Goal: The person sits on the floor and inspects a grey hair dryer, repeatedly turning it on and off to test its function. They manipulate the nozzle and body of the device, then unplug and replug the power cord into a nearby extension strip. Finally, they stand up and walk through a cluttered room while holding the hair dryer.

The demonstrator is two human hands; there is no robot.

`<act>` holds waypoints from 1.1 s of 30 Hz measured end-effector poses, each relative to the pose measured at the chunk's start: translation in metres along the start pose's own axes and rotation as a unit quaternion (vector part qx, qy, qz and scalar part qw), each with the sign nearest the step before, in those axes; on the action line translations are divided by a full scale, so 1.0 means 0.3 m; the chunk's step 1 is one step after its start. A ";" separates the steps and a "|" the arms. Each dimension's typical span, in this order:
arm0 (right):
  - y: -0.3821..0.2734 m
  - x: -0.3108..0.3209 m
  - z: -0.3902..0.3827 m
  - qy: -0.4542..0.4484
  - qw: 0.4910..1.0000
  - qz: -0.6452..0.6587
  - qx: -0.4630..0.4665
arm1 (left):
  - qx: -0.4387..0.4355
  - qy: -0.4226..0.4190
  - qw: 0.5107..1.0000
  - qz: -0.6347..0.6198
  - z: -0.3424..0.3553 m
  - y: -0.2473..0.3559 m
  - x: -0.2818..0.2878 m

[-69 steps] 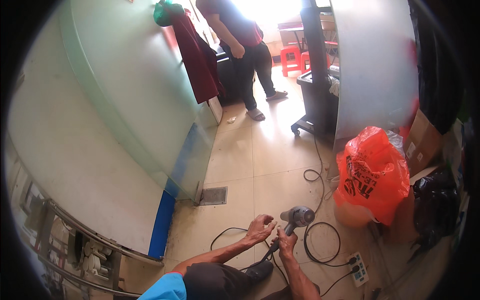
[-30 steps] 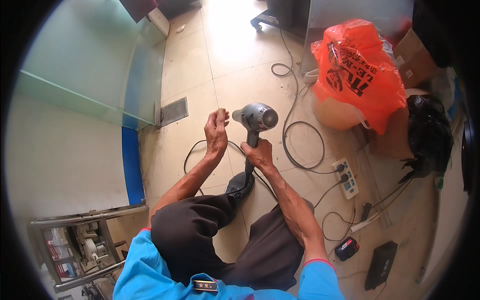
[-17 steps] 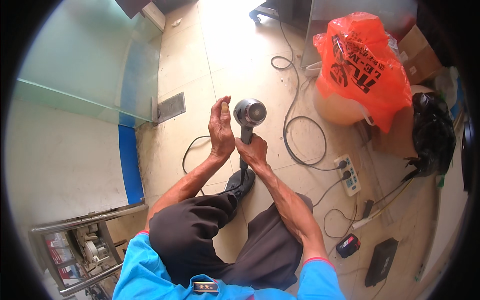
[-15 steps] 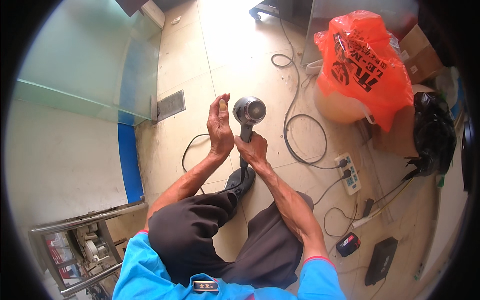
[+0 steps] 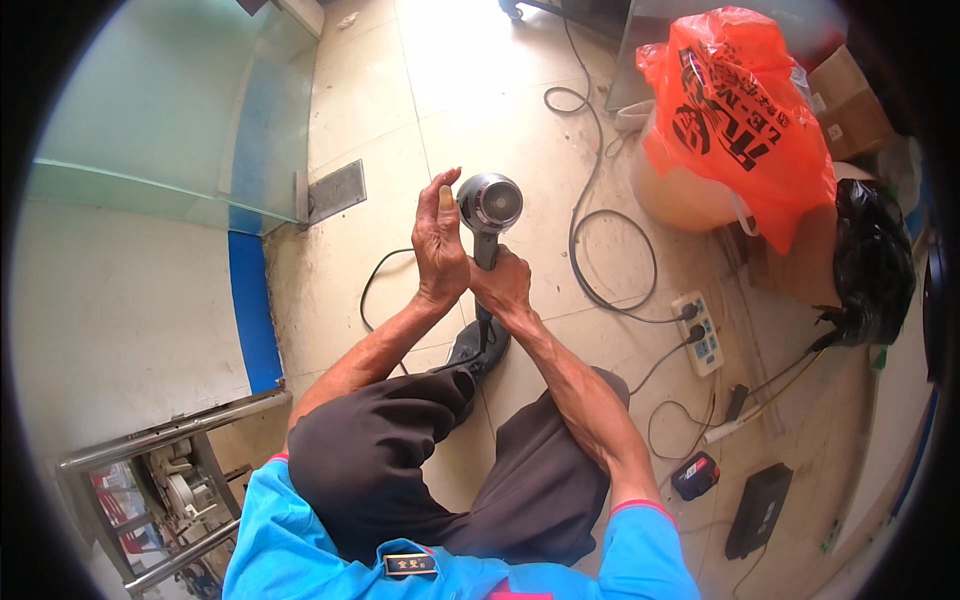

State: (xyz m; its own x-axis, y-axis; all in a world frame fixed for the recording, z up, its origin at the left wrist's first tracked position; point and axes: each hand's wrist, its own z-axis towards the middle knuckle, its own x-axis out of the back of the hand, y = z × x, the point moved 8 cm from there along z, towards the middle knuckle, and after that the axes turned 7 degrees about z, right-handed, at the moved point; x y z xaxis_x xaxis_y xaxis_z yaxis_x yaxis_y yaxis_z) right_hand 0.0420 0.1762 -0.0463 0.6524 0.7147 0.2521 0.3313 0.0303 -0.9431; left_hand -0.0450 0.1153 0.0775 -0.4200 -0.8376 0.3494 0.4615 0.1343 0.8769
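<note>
Our right hand (image 5: 504, 285) has its fingers wrapped round the handle of a grey, round-barrelled hair dryer (image 5: 495, 203), and up it stands, held clear of the beige tiled floor (image 5: 370, 130), rear grille facing us! Our left hand (image 5: 440, 245) is raised just beside the barrel, fingers stretched upward, nothing in its grasp; its heel sits close against the right hand, and whether the two touch we cannot tell. Below the handle, there's our black shoe (image 5: 490, 352), between knees in dark brown trousers (image 5: 380, 440). Out to the right now: a long white power strip (image 5: 702, 345) takes two black plugs, and a dark looped cable (image 5: 655, 265) runs from it toward the floor's far edge. Nearer us lie a black-and-red battery block (image 5: 695, 476) and a flat black oblong case (image 5: 760, 510). Toward the floor's right edge, a bright orange-red plastic bag (image 5: 740, 130) covers part of a pale rounded tub (image 5: 680, 195), with a crumpled black plastic bag (image 5: 872, 265) beside it. Over by the floor's left edge, a grey rectangular drain plate (image 5: 337, 192) meets the frosted glass panel's (image 5: 160, 120) corner.
</note>
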 end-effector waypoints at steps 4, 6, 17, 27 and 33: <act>-0.005 -0.002 -0.001 -0.001 1.000 -0.020 0.004 | -0.055 -0.012 0.997 0.044 -0.012 0.043 -0.012; -0.008 -0.001 0.001 -0.002 1.000 -0.023 0.007 | -0.063 -0.015 0.997 0.044 -0.019 0.052 -0.015; -0.014 -0.006 0.004 -0.012 1.000 -0.020 0.010 | -0.065 0.002 0.995 0.070 -0.017 0.038 -0.003; -0.036 -0.011 -0.016 -0.012 0.998 -0.040 0.046 | -0.155 0.020 0.983 0.097 0.007 0.098 0.014; -0.045 -0.020 -0.024 -0.004 0.997 -0.038 0.073 | -0.231 0.008 0.946 0.230 0.026 0.164 0.001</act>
State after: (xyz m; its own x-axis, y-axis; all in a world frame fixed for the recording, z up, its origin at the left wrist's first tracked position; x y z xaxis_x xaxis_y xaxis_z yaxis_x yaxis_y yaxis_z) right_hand 0.0385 0.1664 -0.0334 0.6241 0.7114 0.3230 0.2763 0.1857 -0.9430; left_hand -0.0285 0.1259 0.1232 -0.0829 -0.7552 0.6502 0.8855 0.2435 0.3957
